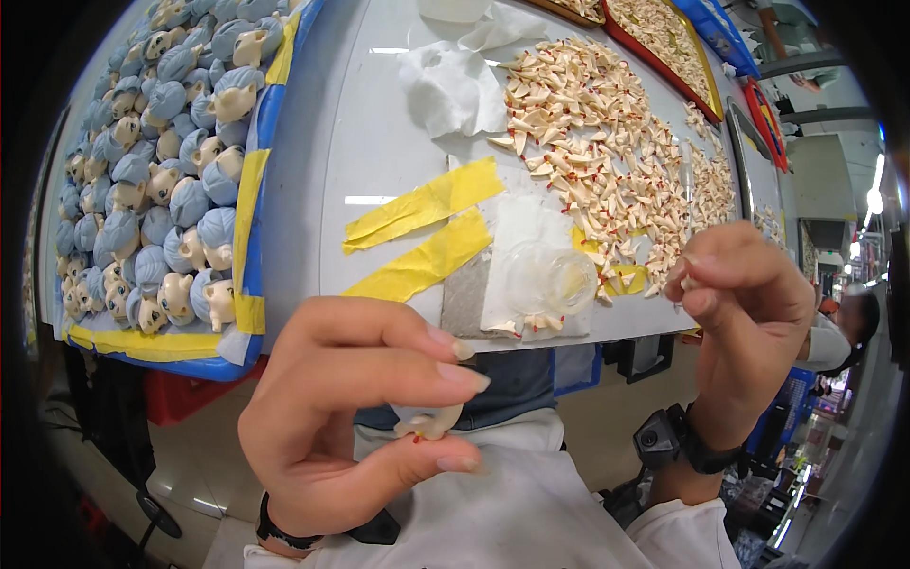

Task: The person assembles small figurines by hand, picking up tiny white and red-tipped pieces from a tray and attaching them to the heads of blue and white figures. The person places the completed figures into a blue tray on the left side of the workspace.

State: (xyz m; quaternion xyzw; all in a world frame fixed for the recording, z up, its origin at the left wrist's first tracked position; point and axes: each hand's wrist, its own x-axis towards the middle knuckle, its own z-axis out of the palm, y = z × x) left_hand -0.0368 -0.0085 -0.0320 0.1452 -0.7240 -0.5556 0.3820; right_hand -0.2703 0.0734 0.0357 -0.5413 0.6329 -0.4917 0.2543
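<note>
My left hand (pixel 351 408), at the front of the table, is closed round a small doll head (pixel 428 421). The fingers hide most of it; a pale part with a red spot shows above the thumb. My right hand (pixel 744 308) is raised at the table's front right, its fingertips pinched on a small cream plastic piece (pixel 689 283), mostly covered. Between the hands, a clear round dish (pixel 553 277) stands on a white cloth over a grey board (pixel 464 296). Several cream pieces with red tips lie at its front edge. Behind it spreads a large pile of such pieces (pixel 592 123).
At left, a blue tray (pixel 270 119) edged with yellow tape holds many blue-haired doll heads (pixel 152 171). Yellow tape strips (pixel 427 204) cross the table, with crumpled white tissue (pixel 453 90) behind. A red tray (pixel 654 47) of pieces stands at the back right. Another person (pixel 844 332) is at far right.
</note>
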